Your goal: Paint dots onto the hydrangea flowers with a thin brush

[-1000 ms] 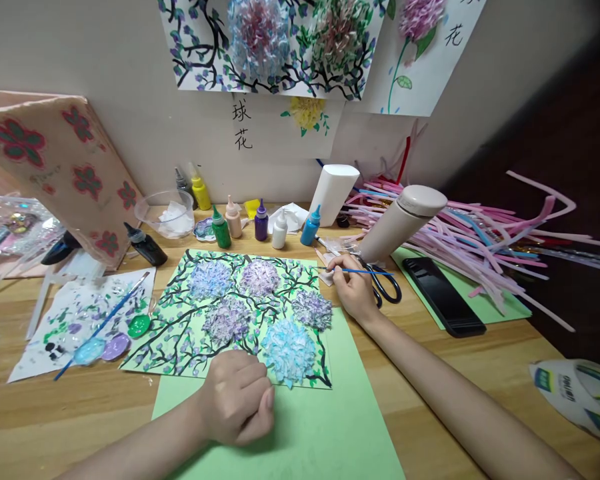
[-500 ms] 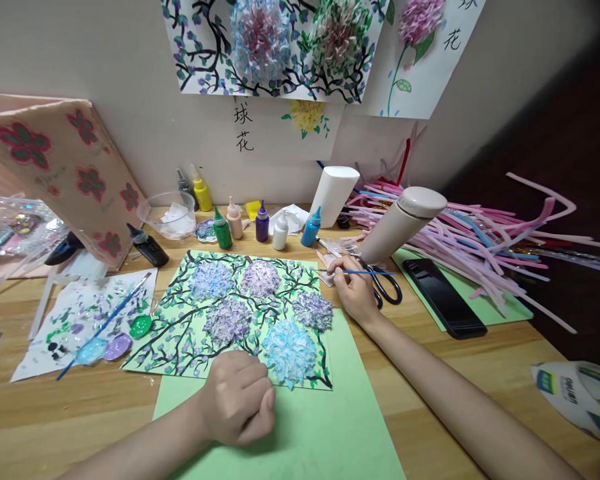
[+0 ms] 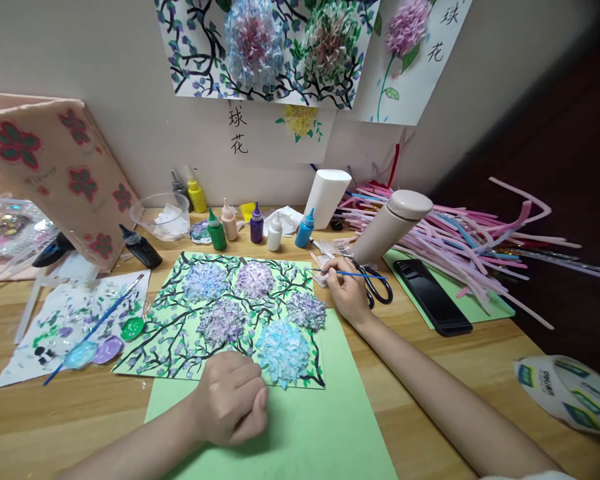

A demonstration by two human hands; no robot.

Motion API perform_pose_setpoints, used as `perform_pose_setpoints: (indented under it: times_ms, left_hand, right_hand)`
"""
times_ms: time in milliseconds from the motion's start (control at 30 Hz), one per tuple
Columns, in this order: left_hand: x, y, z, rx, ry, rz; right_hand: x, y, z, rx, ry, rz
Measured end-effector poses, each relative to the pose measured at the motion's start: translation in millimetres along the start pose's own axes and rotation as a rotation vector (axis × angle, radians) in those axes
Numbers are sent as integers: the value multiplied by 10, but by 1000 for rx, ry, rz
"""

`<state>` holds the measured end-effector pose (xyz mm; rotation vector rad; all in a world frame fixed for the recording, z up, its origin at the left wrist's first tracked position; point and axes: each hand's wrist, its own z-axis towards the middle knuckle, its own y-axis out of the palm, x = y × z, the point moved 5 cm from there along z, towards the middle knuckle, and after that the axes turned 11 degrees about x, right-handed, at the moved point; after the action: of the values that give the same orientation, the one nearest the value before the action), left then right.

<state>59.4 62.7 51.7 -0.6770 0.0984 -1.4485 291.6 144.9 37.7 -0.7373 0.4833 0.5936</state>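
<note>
My right hand pinches a thin blue paintbrush, its tip at the upper right edge of the painted sheet. That sheet carries black branches, green and purple leaves, and several raised paper flowers, among them a light blue one. My left hand rests as a closed fist at the sheet's lower edge, over a plain green sheet; whether anything is inside the fist is hidden. Scissors with dark handles lie just right of my right hand.
Paint bottles stand behind the sheet, including green and blue. To the left lie a stained paper, another brush and paint dabs. A tilted tumbler, pipe cleaners and a phone are at right.
The whole view has shifted slightly, so things on the table appear a little further left. Both hands keep nearly the same pose, the brush still in my right hand.
</note>
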Motion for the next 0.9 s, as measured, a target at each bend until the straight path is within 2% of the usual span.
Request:
perform_pose_setpoints:
  times_ms: [900]
  left_hand:
    - [-13,6,24,23,4,6]
  right_hand:
    - [-10,17,-6,-31,-5,10]
